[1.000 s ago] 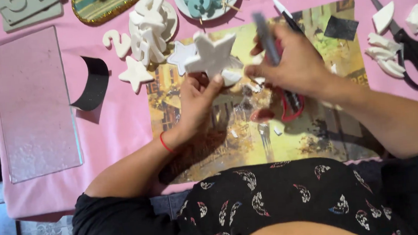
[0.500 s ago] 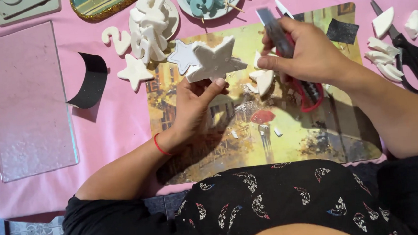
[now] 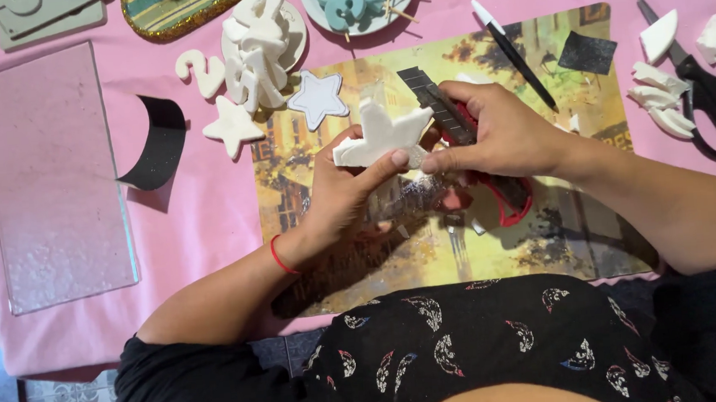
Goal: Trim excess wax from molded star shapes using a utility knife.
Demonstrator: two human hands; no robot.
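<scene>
Gripping white foam star (image 3: 380,134), left hand (image 3: 345,195) risks a cut; right hand (image 3: 500,132) clasps utility knife (image 3: 462,131) close by.

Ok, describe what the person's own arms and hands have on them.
Both arms are bare from the hands to the rolled-up black sleeves near the elbows. The left hand has a thin red band at its wrist. The right hand shows no ring, watch or glove.
</scene>
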